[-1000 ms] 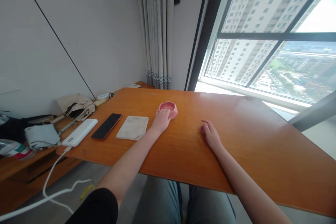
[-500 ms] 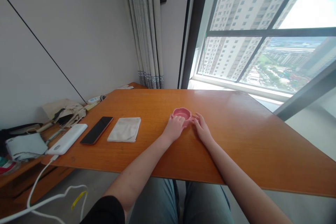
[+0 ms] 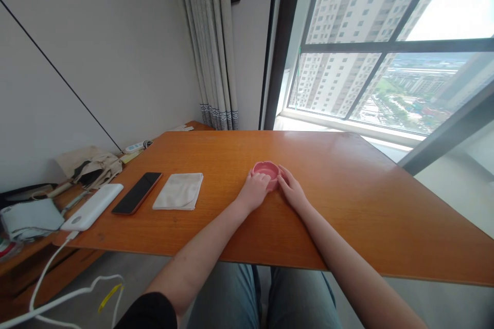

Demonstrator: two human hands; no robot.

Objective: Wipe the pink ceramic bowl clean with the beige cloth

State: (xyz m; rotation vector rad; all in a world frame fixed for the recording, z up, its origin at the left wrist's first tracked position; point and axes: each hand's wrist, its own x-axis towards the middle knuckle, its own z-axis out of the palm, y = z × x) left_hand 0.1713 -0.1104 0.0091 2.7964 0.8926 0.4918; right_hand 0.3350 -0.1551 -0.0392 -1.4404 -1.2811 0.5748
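Note:
A small round pink bowl point(image 3: 266, 168) with a wavy rim is near the middle of the wooden table point(image 3: 231, 236). My left hand point(image 3: 253, 188) grips its near left side, the fingers bent over the rim. From the right, my right hand point(image 3: 291, 186) holds the bowl's side, with fingers along the wall and the thumb at the front. Part of the near wall is hidden behind my left hand. To the left lies a folded pale cloth point(image 3: 178, 192), apart from both hands.
A dark phone point(image 3: 138, 193) and a white power bank point(image 3: 93, 207) with a white cable point(image 3: 50, 267) lie toward the table's left edge. Beyond them, a lower wooden surface bears a beige cloth bag point(image 3: 94, 164) and a power strip point(image 3: 134, 147). A large window is at right.
My right hand has come closer to the bowl's right side, its fingers now along the wall. My left hand stays on the rim. The view has shifted slightly.

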